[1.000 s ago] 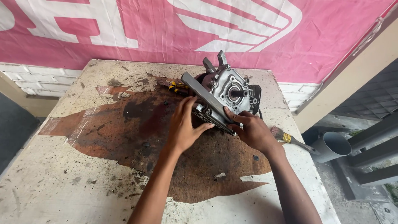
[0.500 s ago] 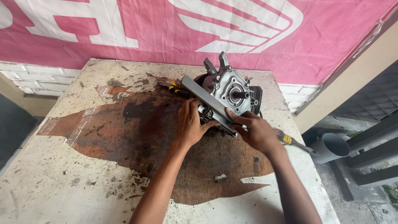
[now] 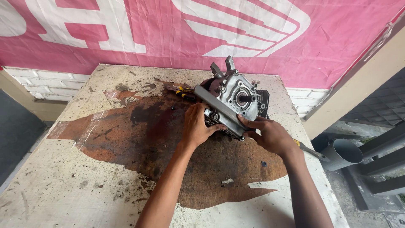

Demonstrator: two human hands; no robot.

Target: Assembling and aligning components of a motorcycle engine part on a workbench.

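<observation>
So here's where we're at: the small engine block sits toward the far right part of the surface, on top of the big rusty-brown stain, with its stubby output shaft pointing up and a bit toward us. The long grey flange along the near edge of the engine block runs diagonally, from upper left down to lower right, and that's the line both our hands are lined up on.

Relative to the engine block, our left hand is at its near-left side, fingers curled around the lower edge of the casing, so it's closed on the metal. Our right hand is at the near-right corner, thumb and fingers wrapped on the end of that flange, gripping too. Both are touching it, roughly equally close, and the engine block lies straight ahead of them, away from us.

Just behind the engine block on its left there's a yellow-handled tool lying flat. Off its right side a screwdriver-looking thing sticks out past our right wrist. A small dark bit lies on the stain, near side of the engine block.
</observation>
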